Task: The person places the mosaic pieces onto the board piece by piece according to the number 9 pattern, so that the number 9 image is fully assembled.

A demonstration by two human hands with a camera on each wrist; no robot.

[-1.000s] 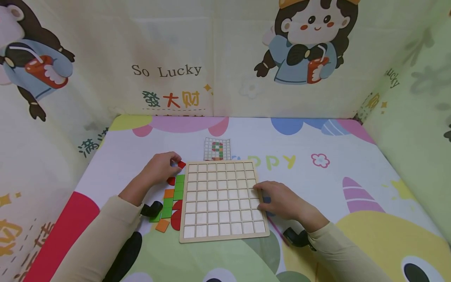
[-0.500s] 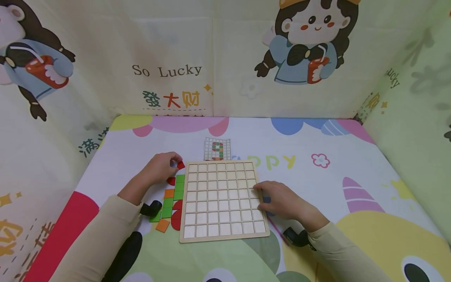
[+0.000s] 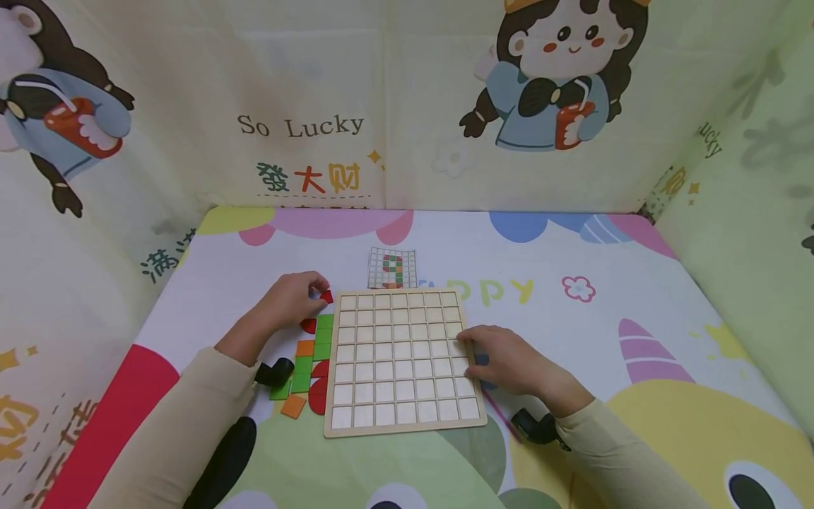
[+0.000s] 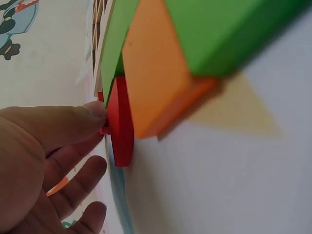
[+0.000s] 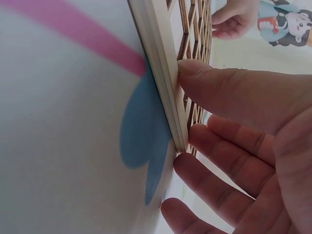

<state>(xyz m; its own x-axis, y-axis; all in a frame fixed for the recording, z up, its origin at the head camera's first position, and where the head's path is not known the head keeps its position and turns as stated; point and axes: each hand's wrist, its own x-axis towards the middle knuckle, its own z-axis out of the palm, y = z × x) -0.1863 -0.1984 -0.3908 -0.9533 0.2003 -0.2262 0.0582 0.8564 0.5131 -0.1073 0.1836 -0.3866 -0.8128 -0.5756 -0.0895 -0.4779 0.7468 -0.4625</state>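
Note:
A wooden grid board [image 3: 407, 364] with bare square cells lies flat in the middle of the table. By its far left corner my left hand [image 3: 294, 300] pinches a small red tile [image 3: 327, 297] between thumb and fingertips; in the left wrist view the thumb [image 4: 73, 122] covers most of that tile. At the board's right rim rests my right hand [image 3: 505, 359]. The right wrist view has its thumb [image 5: 214, 85] on top of the rim and relaxed fingers against the edge. Along the left rim lie green tiles [image 3: 323, 338], red rounded tiles [image 3: 317, 396] and orange tiles [image 3: 293, 406].
Behind the board lies a small printed grid card [image 3: 392, 268] with a red, green and orange pattern. The tabletop [image 3: 547, 247] has a colourful cartoon print. Cloth walls [image 3: 420, 177] with cartoon figures stand at the back and sides.
The red tile in my left hand shifts and turns very slightly beside the board's corner. The right hand and the board stay where they were.

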